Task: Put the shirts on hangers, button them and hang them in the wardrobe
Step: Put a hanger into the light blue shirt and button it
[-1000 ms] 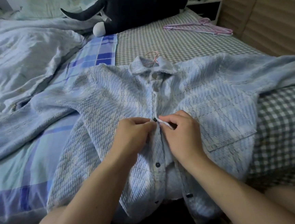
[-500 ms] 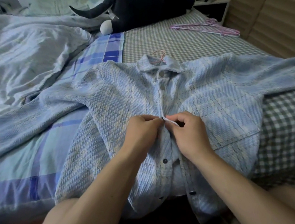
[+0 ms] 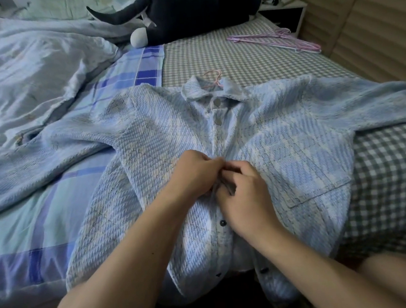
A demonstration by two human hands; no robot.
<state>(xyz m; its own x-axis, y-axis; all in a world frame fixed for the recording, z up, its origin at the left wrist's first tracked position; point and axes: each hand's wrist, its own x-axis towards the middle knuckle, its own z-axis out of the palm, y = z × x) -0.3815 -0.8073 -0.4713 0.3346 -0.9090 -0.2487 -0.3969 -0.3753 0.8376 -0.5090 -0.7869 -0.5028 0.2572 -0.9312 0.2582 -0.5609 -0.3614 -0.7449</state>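
Observation:
A light blue woven shirt (image 3: 282, 142) lies face up on the bed, sleeves spread. A pink hanger hook (image 3: 213, 78) sticks out above its collar. Two buttons under the collar are fastened. My left hand (image 3: 194, 176) pinches the left front edge at mid chest. My right hand (image 3: 244, 194) pinches the right front edge against it, fingers curled; the button between them is hidden. Two dark buttons show lower on the placket, where the front gapes open.
Several pink hangers (image 3: 278, 40) lie at the far right of the checked bedsheet (image 3: 237, 52). A dark plush toy (image 3: 184, 10) lies at the head of the bed. A crumpled pale quilt (image 3: 18, 79) covers the left side. Slatted wardrobe doors (image 3: 369, 16) stand on the right.
Both hands have closed tighter together on the placket at mid chest; the white edge and dark button seen between the fingers earlier are now covered.

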